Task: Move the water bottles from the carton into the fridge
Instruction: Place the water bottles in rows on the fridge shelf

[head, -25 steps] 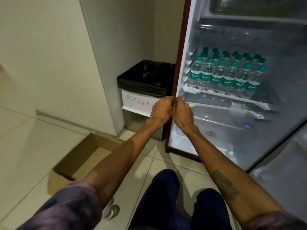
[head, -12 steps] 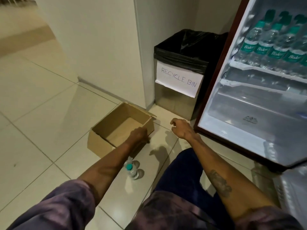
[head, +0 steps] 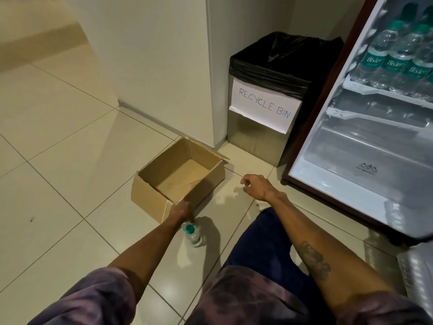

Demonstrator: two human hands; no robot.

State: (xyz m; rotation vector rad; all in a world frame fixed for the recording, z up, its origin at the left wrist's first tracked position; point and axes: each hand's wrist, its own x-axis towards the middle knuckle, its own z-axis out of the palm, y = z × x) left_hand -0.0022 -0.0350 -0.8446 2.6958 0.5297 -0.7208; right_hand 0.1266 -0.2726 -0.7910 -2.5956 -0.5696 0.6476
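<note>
Carton (head: 180,177) at frame centre looks empty; last loose water bottle (head: 192,233) stands just below it, left hand (head: 182,211) reaching beside it, grip indeterminate, right hand (head: 256,186) loosely open; next, grasp and shelve in fridge (head: 365,141).

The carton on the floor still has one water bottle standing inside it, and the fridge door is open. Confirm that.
Not quite. The head view shows the carton empty; the one water bottle stands on the floor tiles outside it, by the left hand. The fridge door is open.
</note>
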